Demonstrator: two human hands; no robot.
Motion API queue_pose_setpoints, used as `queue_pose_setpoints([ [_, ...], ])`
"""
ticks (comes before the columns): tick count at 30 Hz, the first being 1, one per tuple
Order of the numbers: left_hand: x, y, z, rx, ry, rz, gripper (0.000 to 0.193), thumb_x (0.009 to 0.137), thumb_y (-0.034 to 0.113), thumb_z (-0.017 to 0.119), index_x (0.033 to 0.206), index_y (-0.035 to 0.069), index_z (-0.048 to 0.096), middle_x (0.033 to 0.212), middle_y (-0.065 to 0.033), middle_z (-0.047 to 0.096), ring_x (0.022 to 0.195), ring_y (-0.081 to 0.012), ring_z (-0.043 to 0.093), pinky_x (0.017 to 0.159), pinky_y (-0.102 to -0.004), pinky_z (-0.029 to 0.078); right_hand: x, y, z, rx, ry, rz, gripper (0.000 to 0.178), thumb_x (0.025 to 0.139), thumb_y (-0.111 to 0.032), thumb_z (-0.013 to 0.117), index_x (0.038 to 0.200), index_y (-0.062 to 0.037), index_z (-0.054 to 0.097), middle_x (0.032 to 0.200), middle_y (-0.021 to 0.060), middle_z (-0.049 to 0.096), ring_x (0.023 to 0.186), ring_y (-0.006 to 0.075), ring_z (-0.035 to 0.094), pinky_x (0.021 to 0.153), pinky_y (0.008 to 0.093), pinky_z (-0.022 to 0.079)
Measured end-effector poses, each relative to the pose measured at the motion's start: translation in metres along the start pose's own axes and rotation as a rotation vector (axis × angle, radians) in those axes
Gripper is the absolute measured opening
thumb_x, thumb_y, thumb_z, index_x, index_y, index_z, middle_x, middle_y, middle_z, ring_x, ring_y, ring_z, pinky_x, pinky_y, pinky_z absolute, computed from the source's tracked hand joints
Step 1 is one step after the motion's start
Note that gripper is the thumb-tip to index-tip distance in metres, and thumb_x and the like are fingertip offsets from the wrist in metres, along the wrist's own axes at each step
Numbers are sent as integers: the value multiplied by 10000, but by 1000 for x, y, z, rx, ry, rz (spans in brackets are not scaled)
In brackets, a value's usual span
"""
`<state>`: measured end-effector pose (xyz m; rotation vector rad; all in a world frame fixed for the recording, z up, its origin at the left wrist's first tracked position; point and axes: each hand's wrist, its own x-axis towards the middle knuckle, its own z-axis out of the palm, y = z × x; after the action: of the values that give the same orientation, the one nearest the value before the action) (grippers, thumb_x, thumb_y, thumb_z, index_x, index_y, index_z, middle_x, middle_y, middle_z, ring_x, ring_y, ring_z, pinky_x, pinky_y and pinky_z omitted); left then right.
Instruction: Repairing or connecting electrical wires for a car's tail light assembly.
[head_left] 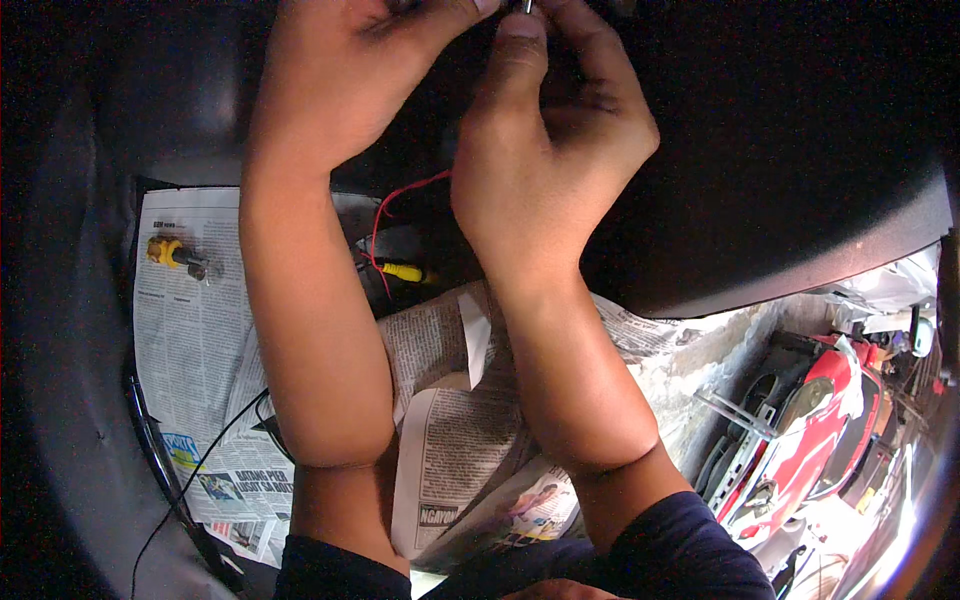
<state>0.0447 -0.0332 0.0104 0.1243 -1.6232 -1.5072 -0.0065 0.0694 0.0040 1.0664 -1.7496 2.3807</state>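
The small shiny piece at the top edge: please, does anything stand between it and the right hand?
Nothing visible does: the small shiny piece is at the thumb tip of the right hand, apparently pinched. The picture's upper edge cuts off what is beyond.

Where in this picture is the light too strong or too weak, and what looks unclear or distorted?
In the head view, glare washes out the lower right around the red vehicle; in that view, the dark panel sinks into grainy shadow; there too, small print on the newspaper is too soft to read, and the fisheye lens bends shapes toward the rim.
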Motion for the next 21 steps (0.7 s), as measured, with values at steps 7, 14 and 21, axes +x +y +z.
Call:
queue_pose_setpoints([
  [7, 2, -2, 3, 65, 15, 34, 310, 918, -71, 708, 1218, -25, 646, 1096, -97, 740, 1035, -156, 709, 952, -303, 584, -1, -1, -4, 8, 3, 42, 237, 1039, -69, 539, 1228, 46, 625, 993, 110, 683, 860, 153, 627, 747, 268, 503],
  [14, -2, 10, 11, 188, 51, 8, 274, 929, -83, 684, 1191, -12, 649, 1110, -93, 734, 1061, -152, 703, 965, -305, 577, -2, -1, -8, 18, 5, 90, 234, 1038, -74, 542, 1226, 38, 624, 975, 98, 676, 836, 143, 615, 724, 265, 494],
  [21, 0, 1, 7, 153, 38, 41, 280, 927, -83, 687, 1194, -8, 647, 1116, -93, 733, 1068, -151, 701, 973, -304, 575, -6, -6, -9, 27, 3, 129, 230, 1038, -78, 544, 1225, 30, 623, 956, 86, 670, 813, 134, 603, 700, 262, 484],
])
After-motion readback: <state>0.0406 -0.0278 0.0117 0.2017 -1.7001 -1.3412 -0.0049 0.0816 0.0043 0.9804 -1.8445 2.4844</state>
